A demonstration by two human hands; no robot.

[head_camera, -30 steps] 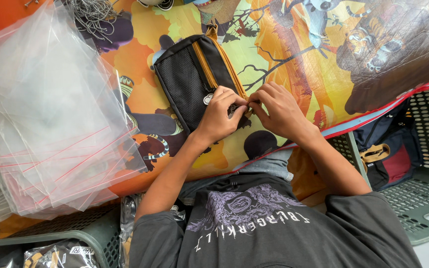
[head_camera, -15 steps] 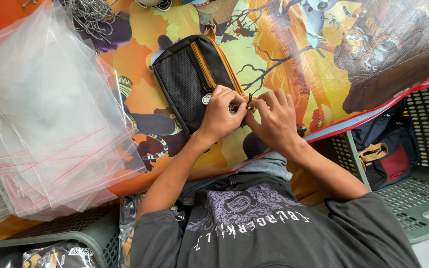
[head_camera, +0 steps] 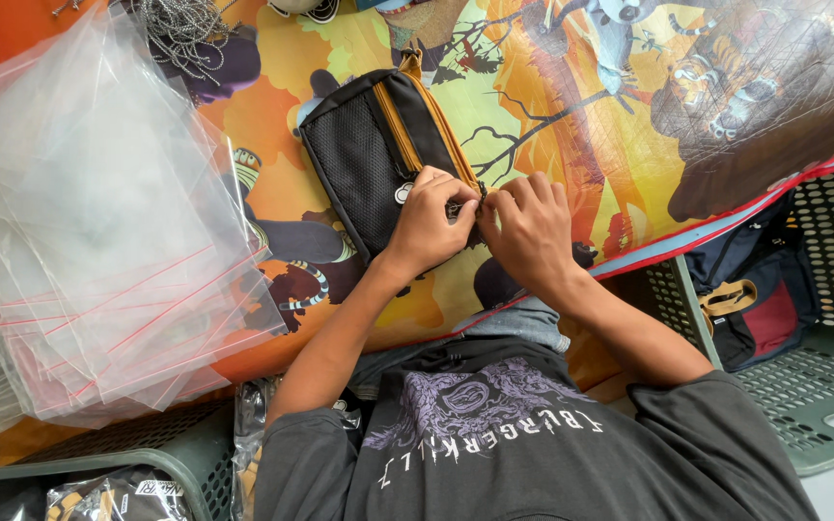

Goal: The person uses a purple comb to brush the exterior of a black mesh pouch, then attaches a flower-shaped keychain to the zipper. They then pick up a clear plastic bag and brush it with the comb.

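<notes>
A black pouch (head_camera: pixel 364 159) with a mesh front and orange zipper trim lies on the colourful printed table cover (head_camera: pixel 629 116). My left hand (head_camera: pixel 431 217) grips the pouch's near end, fingers curled over the zipper end beside a small round metal tag. My right hand (head_camera: pixel 523 227) presses against it from the right, fingertips pinching the same zipper end. What the fingertips hold is hidden between the two hands.
A big stack of clear zip bags (head_camera: pixel 98 241) with red seal lines lies at the left. Ball chains (head_camera: pixel 180 29) lie at the top. A green perforated crate (head_camera: pixel 822 386) at the right holds a dark blue and red bag (head_camera: pixel 755 289). Another crate (head_camera: pixel 147 458) sits bottom left.
My right hand has closed in against my left hand at the pouch's zipper end. The pouch has stayed where it was.
</notes>
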